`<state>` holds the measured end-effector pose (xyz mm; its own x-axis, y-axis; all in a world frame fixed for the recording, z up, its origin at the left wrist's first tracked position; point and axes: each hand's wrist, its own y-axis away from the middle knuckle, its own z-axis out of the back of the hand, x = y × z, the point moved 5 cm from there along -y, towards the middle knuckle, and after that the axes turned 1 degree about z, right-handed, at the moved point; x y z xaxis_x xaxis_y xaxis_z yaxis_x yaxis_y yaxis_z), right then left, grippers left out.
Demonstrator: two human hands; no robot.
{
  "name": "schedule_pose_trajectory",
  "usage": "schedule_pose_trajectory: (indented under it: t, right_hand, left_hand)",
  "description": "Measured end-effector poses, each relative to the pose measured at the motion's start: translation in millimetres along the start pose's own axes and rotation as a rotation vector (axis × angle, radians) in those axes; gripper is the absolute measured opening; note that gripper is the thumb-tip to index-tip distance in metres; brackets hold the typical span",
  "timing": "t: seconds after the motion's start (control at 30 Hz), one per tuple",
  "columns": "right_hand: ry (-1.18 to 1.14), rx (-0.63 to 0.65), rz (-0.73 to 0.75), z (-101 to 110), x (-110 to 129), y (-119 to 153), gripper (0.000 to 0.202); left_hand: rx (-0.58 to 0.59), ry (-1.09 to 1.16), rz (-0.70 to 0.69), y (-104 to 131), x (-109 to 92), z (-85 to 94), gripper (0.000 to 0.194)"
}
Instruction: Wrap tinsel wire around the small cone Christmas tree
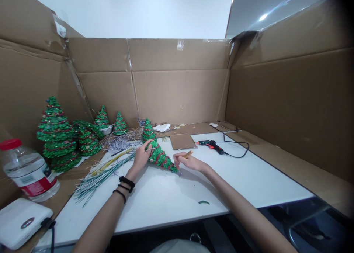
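Observation:
My left hand (142, 156) is closed around the wide end of a small green Christmas tree (162, 160) with red garland. The tree lies on its side above the white board, its tip pointing right and toward me. My right hand (188, 161) grips a tool with a tan wooden handle (188, 154); its working end is hidden or too small to make out. The fingers are close to the tree's tip, where a small clear piece (180, 174) shows. Another small tree (148, 127) stands just behind my left hand.
Left of the board are several finished-looking trees (56, 131), a water bottle (30, 172) and a white box-like device (23, 223). Green and yellow strands (110, 172) lie beside my left wrist. A glue gun (211, 146) with a cable rests by a cardboard square (182, 141). Cardboard walls (179, 90) surround the table.

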<state>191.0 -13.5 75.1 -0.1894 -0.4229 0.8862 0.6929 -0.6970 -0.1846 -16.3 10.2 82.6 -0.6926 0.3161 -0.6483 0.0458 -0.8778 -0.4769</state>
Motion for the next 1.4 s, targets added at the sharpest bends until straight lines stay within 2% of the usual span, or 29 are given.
schedule_pose_trajectory:
  t: [0.3, 0.47, 0.5, 0.6, 0.67, 0.77, 0.87, 1.03, 1.2, 1.4]
  right_hand:
    - [-0.082, -0.017, -0.006, 0.2, -0.6, -2.4, 0.018]
    - [-0.184, 0.106, -0.040, 12.6, -6.0, 1.9, 0.016]
    - [-0.192, 0.069, -0.042, 18.3, -8.3, 2.1, 0.019]
    - [-0.111, -0.181, -0.032, 35.8, -16.0, 2.1, 0.033]
    - [0.025, -0.256, -0.026, 36.8, -20.2, 2.1, 0.038]
    - [0.211, -0.163, -0.014, 23.6, -26.9, -0.2, 0.038]
    - [0.275, -0.086, -0.011, 12.6, -35.1, -2.5, 0.037]
    - [0.328, -0.124, 0.019, 10.9, -36.7, -4.6, 0.033]
    - [0.294, -0.106, 0.026, 7.4, -28.7, -4.4, 0.034]
    - [0.148, 0.004, -0.030, -1.7, -21.7, -3.1, 0.038]
  left_hand:
    - [-0.008, -0.017, 0.019, 1.6, -1.4, 0.7, 0.038]
    - [0.021, 0.007, 0.005, 0.8, 3.8, -1.3, 0.037]
    - [0.024, 0.022, 0.007, 0.5, 5.1, -2.0, 0.036]
    - [0.019, 0.113, 0.011, -0.5, 7.5, -4.8, 0.034]
    - [-0.002, 0.252, 0.031, -1.0, 8.5, -6.6, 0.031]
    - [-0.049, 0.493, 0.118, -1.0, 12.0, -8.0, 0.027]
    - [-0.105, 0.626, 0.211, 0.5, 16.0, -4.8, 0.024]
    - [-0.202, 0.751, 0.281, 3.2, 22.2, 3.3, 0.024]
    - [-0.236, 0.871, 0.310, 3.3, 30.1, -0.5, 0.028]
    - [-0.171, 0.903, 0.284, 2.5, 31.2, -4.4, 0.027]
